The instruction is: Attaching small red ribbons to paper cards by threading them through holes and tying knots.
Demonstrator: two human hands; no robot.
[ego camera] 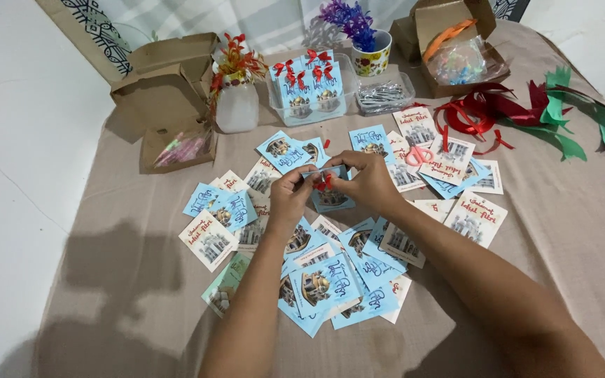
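2 hands meet over the middle of the table [561,231]: the left hand [290,198] and right hand [367,180] both pinch a blue card [330,196] with a red bow [323,183]. Loose cards [330,283] crowd around them; bare cloth runs along the left edge.

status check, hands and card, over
Left hand and right hand both pinching a blue card, red bow at its top. Loose cards all around, nothing blocking.

blue card [332,196], red bow [323,183] on top
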